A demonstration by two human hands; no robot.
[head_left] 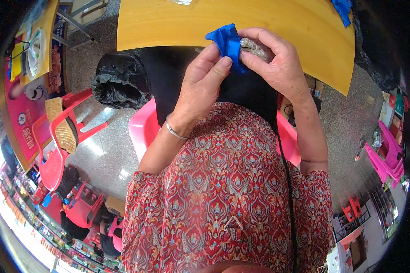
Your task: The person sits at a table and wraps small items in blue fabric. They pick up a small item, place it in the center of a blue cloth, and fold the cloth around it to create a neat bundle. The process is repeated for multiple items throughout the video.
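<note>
Just over the near edge of a yellow table (177, 27), I hold a blue piece of cloth-like material (228, 43) between both hands. My left hand (204, 75) pinches its lower left part between thumb and fingers. Curled around a greyish, rough, lumpy bundle (255, 48), my right hand (278, 59) presses it against the right side of the blue piece. Whether the bundle is joined to the blue piece I cannot tell. Its right part is hidden in my right palm.
Another blue piece (342, 10) lies at the table's far right corner. A black plastic bag (118, 82) gapes left of my lap; another black bag (373, 50) hangs at the right. Pink chairs (54, 164) stand on the speckled floor at left, and a magenta chair (387, 157) at right.
</note>
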